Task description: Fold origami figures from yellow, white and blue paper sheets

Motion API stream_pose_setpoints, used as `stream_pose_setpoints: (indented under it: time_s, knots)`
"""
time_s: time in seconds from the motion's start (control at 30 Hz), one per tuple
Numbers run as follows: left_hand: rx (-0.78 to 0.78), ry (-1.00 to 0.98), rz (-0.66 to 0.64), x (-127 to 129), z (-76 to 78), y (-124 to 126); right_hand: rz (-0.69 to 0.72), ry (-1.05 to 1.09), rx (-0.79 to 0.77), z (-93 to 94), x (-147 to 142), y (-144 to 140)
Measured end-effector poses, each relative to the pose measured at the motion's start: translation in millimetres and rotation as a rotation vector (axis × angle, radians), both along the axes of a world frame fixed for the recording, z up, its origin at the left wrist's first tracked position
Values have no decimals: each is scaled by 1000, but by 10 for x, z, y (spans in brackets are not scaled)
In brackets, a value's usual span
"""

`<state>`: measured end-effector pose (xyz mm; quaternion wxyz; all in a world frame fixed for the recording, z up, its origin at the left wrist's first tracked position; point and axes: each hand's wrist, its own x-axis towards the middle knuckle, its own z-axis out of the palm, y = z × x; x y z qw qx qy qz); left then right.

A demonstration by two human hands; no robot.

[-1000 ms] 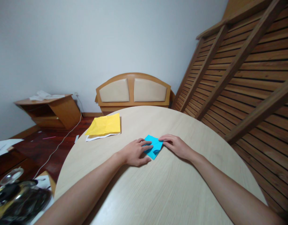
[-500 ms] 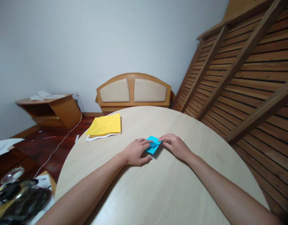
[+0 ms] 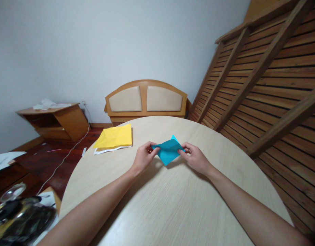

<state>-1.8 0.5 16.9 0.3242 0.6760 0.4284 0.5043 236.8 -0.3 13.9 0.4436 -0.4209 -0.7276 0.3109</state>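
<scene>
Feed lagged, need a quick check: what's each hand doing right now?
Left hand: closed, pinching the left corner of the blue folded paper.
Right hand: closed, pinching the paper's right corner.

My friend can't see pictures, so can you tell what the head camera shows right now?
Two bare hands hold a folded blue paper just above a round wooden table, the left hand pinching its left corner and the right hand its right corner. Yellow paper lies on a white sheet at the table's far left edge.
</scene>
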Motion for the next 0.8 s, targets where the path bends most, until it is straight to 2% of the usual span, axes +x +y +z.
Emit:
stream_pose_setpoints:
  time_s: [0.13, 0.33, 0.47, 0.67, 0.8]
  knots:
    - [-103, -175, -65, 24, 23, 4, 53, 86, -70, 16, -11, -3]
    - [-227, -244, -161, 7, 54, 12, 80, 106, -68, -12, 61, 27]
    - [-298, -269, -121, 3, 43, 20, 97, 55, -69, -58, 110, 43]
    - [-390, -356, -68, 35, 21, 26, 170, 42, 53, -1, 69, -1]
    - [-404, -322, -238, 82, -17, -9, 113, 78, 85, 26, -1, -34]
